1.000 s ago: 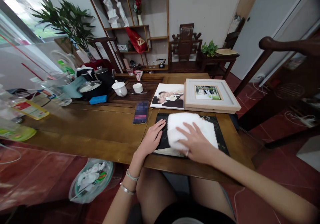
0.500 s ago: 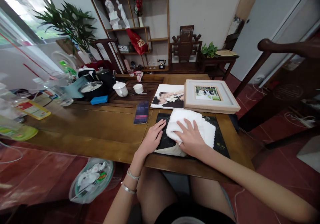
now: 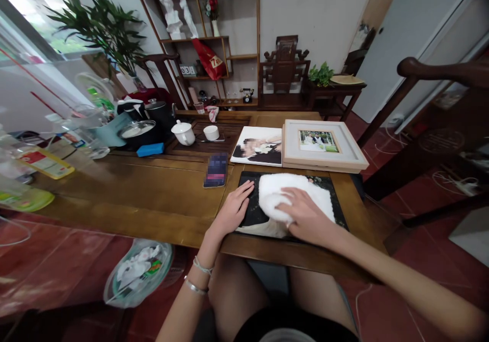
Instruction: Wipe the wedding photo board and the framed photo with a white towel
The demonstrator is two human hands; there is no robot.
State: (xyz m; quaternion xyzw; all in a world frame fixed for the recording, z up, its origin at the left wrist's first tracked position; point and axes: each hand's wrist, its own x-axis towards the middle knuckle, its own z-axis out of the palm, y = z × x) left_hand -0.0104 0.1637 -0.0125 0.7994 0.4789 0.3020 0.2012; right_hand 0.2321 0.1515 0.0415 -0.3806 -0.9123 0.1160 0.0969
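White cloth (image 3: 273, 192) covers much of dark panel (image 3: 252, 212); surface beneath hidden. Right hand (image 3: 307, 217) hides a patch of cloth, palm out of sight. Phone (image 3: 216, 171) screen pixelated, illegible. Unframed print (image 3: 263, 151) masked in part by same blocks. Bottles (image 3: 46, 161) far left blurred, some cropped. Chair (image 3: 424, 108) cut at right; shelf (image 3: 243, 57) runs off top. 2 forearms cropped: left (image 3: 179, 301) at bottom, right (image 3: 405, 281) near lower right corner.

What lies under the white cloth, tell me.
A dark panel lies under the white cloth; its left and right parts and a pale patch along its front show. The surface directly beneath the cloth and right hand is hidden.
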